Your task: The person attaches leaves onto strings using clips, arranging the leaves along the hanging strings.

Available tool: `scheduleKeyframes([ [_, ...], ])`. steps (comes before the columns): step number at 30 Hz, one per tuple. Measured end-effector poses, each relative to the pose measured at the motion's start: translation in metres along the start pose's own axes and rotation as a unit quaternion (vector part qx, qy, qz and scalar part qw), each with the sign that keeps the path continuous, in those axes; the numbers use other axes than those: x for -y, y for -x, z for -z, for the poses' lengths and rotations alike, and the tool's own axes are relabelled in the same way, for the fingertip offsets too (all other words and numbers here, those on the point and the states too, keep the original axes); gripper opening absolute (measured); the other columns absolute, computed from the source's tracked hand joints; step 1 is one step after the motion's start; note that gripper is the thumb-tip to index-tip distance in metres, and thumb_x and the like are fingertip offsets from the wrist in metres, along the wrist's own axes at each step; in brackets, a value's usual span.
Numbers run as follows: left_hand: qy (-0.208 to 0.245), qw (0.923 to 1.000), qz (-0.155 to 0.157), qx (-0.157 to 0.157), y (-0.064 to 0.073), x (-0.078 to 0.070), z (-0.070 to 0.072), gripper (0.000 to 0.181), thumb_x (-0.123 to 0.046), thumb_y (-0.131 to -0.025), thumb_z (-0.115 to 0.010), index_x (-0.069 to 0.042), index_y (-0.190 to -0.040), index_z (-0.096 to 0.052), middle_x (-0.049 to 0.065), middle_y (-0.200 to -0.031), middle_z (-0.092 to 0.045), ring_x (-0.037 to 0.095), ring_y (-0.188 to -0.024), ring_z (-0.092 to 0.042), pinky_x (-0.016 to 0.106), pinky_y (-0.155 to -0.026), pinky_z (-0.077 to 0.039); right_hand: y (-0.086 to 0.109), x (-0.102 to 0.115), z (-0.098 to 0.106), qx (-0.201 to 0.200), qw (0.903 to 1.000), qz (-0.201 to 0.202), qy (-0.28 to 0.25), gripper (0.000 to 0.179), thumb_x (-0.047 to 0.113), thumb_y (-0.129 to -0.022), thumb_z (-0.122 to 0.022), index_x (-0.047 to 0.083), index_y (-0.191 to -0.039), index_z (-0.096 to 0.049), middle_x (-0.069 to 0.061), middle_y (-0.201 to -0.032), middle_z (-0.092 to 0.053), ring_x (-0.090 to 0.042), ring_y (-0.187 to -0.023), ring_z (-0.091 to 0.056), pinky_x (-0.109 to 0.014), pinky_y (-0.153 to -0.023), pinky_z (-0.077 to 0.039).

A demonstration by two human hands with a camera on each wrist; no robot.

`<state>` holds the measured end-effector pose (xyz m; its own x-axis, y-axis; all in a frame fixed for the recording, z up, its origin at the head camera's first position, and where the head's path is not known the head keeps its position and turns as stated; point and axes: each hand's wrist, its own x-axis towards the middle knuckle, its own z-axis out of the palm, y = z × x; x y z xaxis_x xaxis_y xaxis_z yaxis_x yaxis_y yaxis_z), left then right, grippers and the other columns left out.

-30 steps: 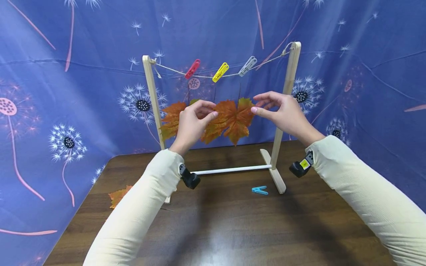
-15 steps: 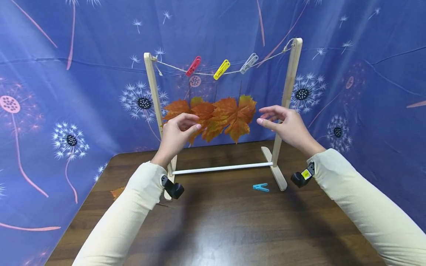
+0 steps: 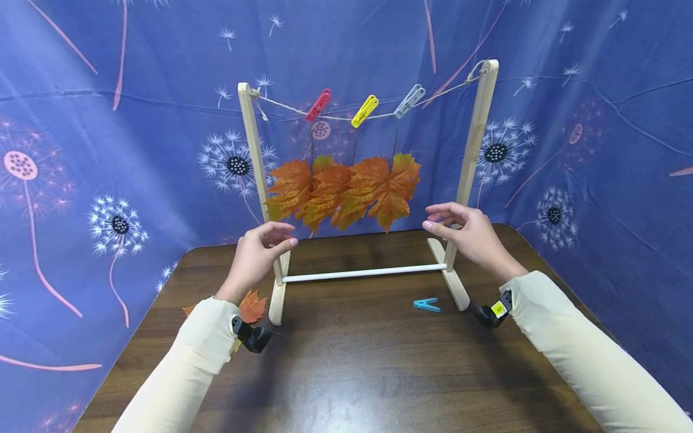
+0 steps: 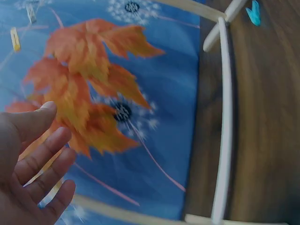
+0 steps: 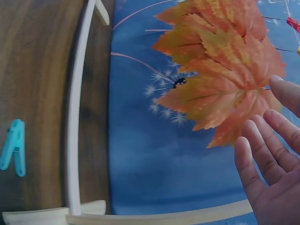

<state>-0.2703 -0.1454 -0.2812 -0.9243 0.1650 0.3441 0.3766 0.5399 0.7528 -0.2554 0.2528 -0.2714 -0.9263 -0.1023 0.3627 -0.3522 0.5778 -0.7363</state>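
Observation:
Three orange maple leaves hang overlapping below a string [image 3: 284,107]: a left leaf [image 3: 292,186], a middle leaf [image 3: 330,183] and a right leaf [image 3: 392,186]. Their thin stems rise toward a red clothespin [image 3: 318,105], a yellow clothespin [image 3: 365,111] and a grey clothespin [image 3: 409,101] on the string. My left hand [image 3: 257,255], holding nothing, is below and left of the leaves, near the left post. Below and right of them is my right hand [image 3: 468,234], also holding nothing, by the right post [image 3: 476,135]. In both wrist views the fingers are loosely bent, apart from the leaves.
A wooden stand with a white crossbar [image 3: 363,273] carries the string. On the brown table [image 3: 368,367] lies a blue clothespin [image 3: 426,305]. Another orange leaf [image 3: 252,308] lies partly hidden under my left arm. A blue patterned cloth [image 3: 346,36] hangs behind.
Both hands have come away from the hanging leaves. The left moved down and left, the right downward and slightly right. More of the left and middle leaves now shows.

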Motion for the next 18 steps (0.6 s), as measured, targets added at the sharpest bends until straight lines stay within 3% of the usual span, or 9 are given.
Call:
scheduleKeyframes([
  [12,-0.009,0.9980,0.061,0.007,0.037,0.061,0.007,0.028,-0.016,-0.096,-0.073,-0.005,-0.122,-0.070,0.012,-0.106,-0.076,0.028,-0.099,-0.070,0.033,-0.081,-0.052,0.019,-0.026,-0.014,0.015,0.9998,-0.013,-0.003,0.037,0.025,-0.094,-0.075,0.007,-0.125,-0.069,-0.014,-0.113,-0.073,-0.012,-0.090,-0.065,-0.026,-0.069,-0.048],
  [18,-0.020,0.9960,0.084,0.022,0.052,0.081,0.008,0.033,-0.018,-0.094,-0.075,-0.005,-0.124,-0.069,0.011,-0.109,-0.075,0.029,-0.101,-0.069,0.039,-0.083,-0.053,0.026,-0.042,-0.025,0.024,0.9996,-0.010,-0.010,0.034,0.020,-0.093,-0.077,0.003,-0.121,-0.070,-0.014,-0.113,-0.073,-0.007,-0.088,-0.065,-0.025,-0.069,-0.049],
])
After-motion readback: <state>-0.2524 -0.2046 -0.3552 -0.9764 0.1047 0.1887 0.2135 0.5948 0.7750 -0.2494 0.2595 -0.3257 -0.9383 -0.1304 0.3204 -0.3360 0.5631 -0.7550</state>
